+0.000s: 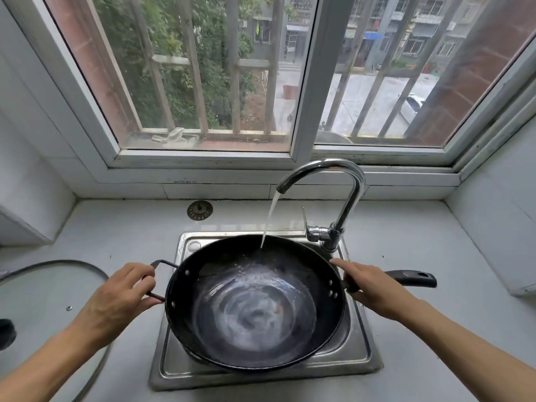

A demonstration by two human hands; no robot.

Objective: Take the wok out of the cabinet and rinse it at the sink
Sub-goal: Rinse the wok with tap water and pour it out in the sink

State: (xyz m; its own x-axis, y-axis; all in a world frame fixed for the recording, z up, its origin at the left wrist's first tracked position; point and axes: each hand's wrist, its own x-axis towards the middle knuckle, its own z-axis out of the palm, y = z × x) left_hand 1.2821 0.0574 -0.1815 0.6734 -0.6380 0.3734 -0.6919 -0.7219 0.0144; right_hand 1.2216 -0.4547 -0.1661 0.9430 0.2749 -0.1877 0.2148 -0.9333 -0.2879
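Holding the wok (pixel 255 303) over the steel sink (pixel 362 338), set in the middle of the worktop (pixel 435 250), you keep it beneath the chrome faucet (pixel 339 198). Water stream (pixel 269 219) lands on the far inner wall; a shallow pool swirls at the bottom. Your left hand (pixel 116 297) is curled around the metal loop handle (pixel 158 281). Your right hand (pixel 374 288) is closed on the root of the long black handle (pixel 412 278), index finger extended toward the rim. Glass lid (pixel 43 300) lies at the worktop's left edge; sink strainer (pixel 199 210) rests near its back edge.
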